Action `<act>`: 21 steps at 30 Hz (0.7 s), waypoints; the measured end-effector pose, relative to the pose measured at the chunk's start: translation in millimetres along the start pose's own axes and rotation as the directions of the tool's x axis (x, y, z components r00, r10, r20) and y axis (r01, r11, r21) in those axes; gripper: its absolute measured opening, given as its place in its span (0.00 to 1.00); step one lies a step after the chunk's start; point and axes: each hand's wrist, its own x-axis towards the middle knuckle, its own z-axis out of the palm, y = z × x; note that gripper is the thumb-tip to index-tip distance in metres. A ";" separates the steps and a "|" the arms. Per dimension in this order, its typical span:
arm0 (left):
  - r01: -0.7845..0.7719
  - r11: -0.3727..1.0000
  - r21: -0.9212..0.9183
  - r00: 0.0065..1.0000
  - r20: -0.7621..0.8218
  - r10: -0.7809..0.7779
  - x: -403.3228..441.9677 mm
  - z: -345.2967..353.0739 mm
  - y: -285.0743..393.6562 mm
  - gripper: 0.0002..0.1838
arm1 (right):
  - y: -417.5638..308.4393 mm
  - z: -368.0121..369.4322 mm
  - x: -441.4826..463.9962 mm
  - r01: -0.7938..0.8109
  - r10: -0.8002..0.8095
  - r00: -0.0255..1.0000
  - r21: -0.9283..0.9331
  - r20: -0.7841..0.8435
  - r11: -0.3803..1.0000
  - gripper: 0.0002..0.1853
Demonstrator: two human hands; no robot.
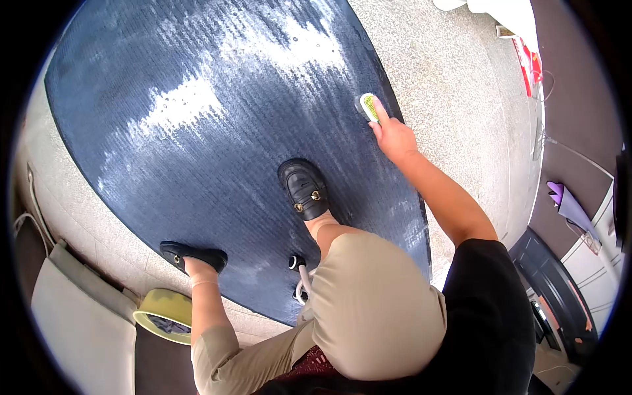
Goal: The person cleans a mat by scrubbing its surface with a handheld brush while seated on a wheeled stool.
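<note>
My right hand is closed around a white and green scrub brush, its index finger stretched along the top. The brush rests on the dark blue ribbed mat, close to its right edge. White patches that look like suds or powder cover parts of the mat, mainly farther from me. Bristles under the brush are mostly hidden. My left hand is outside the view.
My two feet in black shoes stand on the mat. Beneath me is part of a small stool or wheeled seat. A yellow-green basin with dark cloth stands at lower left, beside a pale sofa-like piece. Speckled floor surrounds the mat.
</note>
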 end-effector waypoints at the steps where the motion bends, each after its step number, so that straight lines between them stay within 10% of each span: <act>1: 0.004 1.000 0.003 1.000 -0.001 -0.004 3.1 -2.3 0.3 0.54 | 0.4 -5.1 13.7 0.062 -0.064 0.997 -0.058 -0.034 0.996 0.34; 7: 0.022 1.000 0.020 1.000 0.000 -0.022 7.9 -12.3 -5.3 0.55 | -72.9 -69.4 145.6 0.011 0.001 0.981 0.063 -0.192 0.998 0.31; 21: -0.018 0.999 -0.031 1.000 0.002 0.018 10.3 -12.1 -1.4 0.54 | -53.0 -34.3 58.7 0.073 -0.073 0.997 -0.021 0.004 0.997 0.33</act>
